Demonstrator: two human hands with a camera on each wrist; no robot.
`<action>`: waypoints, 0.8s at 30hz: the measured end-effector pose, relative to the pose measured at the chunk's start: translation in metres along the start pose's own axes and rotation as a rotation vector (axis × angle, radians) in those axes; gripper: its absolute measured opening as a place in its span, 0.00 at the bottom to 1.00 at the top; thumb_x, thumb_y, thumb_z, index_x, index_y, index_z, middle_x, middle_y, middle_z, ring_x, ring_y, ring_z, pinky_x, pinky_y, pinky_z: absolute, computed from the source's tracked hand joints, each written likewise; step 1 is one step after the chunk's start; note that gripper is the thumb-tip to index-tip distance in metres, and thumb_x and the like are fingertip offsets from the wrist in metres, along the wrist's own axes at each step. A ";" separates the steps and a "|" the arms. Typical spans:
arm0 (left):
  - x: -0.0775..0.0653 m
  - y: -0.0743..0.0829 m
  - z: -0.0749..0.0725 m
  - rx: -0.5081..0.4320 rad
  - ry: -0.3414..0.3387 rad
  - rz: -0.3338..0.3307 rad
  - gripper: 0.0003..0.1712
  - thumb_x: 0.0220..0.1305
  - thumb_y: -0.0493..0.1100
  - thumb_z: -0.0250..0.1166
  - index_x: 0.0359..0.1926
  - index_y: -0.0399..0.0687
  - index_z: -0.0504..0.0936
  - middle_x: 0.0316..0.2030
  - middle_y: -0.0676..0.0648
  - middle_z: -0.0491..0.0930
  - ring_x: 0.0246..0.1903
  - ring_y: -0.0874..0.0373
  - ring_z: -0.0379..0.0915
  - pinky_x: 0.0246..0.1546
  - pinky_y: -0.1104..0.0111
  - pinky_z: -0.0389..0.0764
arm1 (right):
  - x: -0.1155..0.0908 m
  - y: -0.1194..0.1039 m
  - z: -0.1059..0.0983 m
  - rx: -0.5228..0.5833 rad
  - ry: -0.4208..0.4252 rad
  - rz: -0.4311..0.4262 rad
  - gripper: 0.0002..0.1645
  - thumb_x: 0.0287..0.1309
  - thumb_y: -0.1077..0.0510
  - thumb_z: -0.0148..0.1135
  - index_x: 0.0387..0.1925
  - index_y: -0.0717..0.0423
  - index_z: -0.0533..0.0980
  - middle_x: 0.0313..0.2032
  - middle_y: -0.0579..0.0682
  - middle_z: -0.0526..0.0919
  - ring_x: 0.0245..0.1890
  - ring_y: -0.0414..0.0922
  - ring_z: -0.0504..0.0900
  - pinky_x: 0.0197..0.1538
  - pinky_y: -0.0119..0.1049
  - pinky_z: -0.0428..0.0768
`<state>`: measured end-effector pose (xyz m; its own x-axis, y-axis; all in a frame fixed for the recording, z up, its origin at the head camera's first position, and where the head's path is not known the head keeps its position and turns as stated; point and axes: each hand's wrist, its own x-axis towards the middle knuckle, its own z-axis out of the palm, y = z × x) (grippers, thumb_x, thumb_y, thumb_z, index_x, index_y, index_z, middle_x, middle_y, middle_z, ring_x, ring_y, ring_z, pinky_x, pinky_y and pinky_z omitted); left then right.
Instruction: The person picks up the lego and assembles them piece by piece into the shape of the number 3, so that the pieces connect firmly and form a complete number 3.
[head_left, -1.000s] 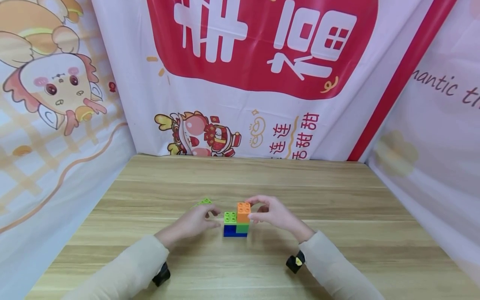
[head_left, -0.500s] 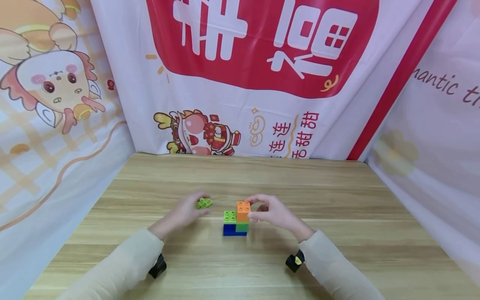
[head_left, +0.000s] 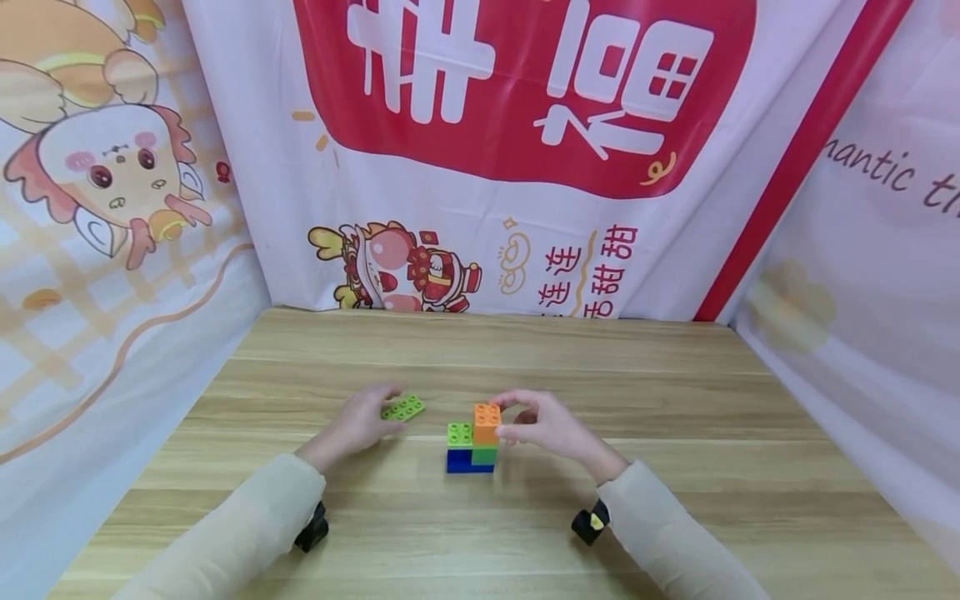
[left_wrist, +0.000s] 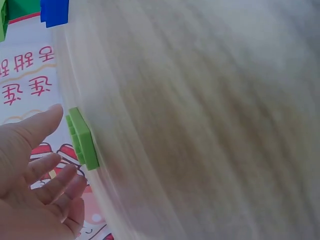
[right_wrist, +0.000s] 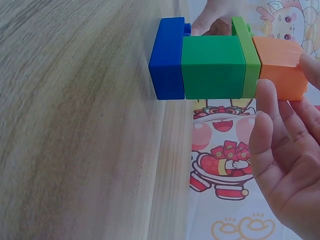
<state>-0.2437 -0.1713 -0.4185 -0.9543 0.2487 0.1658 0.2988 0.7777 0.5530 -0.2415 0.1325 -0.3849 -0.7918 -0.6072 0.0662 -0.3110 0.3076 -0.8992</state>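
Note:
Near the middle of the table stands a stack of toy building bricks: a blue base [right_wrist: 167, 60], a green block [right_wrist: 213, 66], a lime plate [head_left: 460, 434] across the upper level and an orange brick [head_left: 487, 423] on top at the right. My right hand [head_left: 546, 427] pinches the orange brick between thumb and fingers. Left of the stack, a loose lime-green studded plate [head_left: 407, 407] lies flat on the table. My left hand [head_left: 360, 421] is beside that plate's left end, thumb and fingers spread around it; in the left wrist view they look apart from the plate.
The wood-grain table [head_left: 480, 358] extends around both hands. Printed cloths hang at the back [head_left: 420, 183] and on both sides. Black wrist cameras [head_left: 587, 527] sit below the sleeves.
My left hand has drawn back leftward from near the stack to the loose lime plate, which now shows more fully. My right hand stays on the orange brick.

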 end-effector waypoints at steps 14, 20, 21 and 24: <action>0.003 -0.005 0.007 0.003 -0.036 -0.061 0.34 0.47 0.36 0.71 0.54 0.27 0.69 0.46 0.32 0.75 0.45 0.42 0.72 0.48 0.51 0.69 | 0.000 0.001 -0.001 0.010 -0.009 -0.003 0.24 0.54 0.55 0.65 0.54 0.53 0.73 0.47 0.50 0.77 0.28 0.49 0.79 0.35 0.40 0.78; 0.003 -0.003 0.007 -0.004 -0.036 -0.097 0.33 0.49 0.34 0.69 0.55 0.28 0.68 0.46 0.32 0.75 0.46 0.42 0.72 0.47 0.52 0.70 | 0.001 0.001 0.000 0.010 -0.002 -0.001 0.24 0.55 0.58 0.64 0.54 0.57 0.73 0.48 0.52 0.76 0.27 0.49 0.78 0.34 0.38 0.78; 0.003 -0.003 0.007 0.001 -0.035 -0.101 0.32 0.49 0.34 0.69 0.55 0.29 0.68 0.45 0.32 0.75 0.45 0.42 0.72 0.47 0.52 0.70 | 0.001 0.001 0.000 0.011 -0.001 0.001 0.24 0.55 0.59 0.64 0.54 0.57 0.73 0.48 0.53 0.76 0.27 0.49 0.78 0.34 0.39 0.78; 0.003 -0.004 0.008 0.004 -0.037 -0.108 0.32 0.49 0.34 0.69 0.56 0.29 0.68 0.45 0.32 0.75 0.45 0.42 0.72 0.47 0.51 0.70 | -0.001 -0.004 0.001 0.012 -0.001 0.000 0.23 0.56 0.62 0.63 0.54 0.60 0.72 0.48 0.54 0.76 0.28 0.52 0.78 0.34 0.41 0.78</action>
<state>-0.2481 -0.1696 -0.4266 -0.9800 0.1843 0.0752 0.1943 0.8032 0.5631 -0.2391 0.1315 -0.3815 -0.7910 -0.6083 0.0660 -0.3049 0.2983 -0.9045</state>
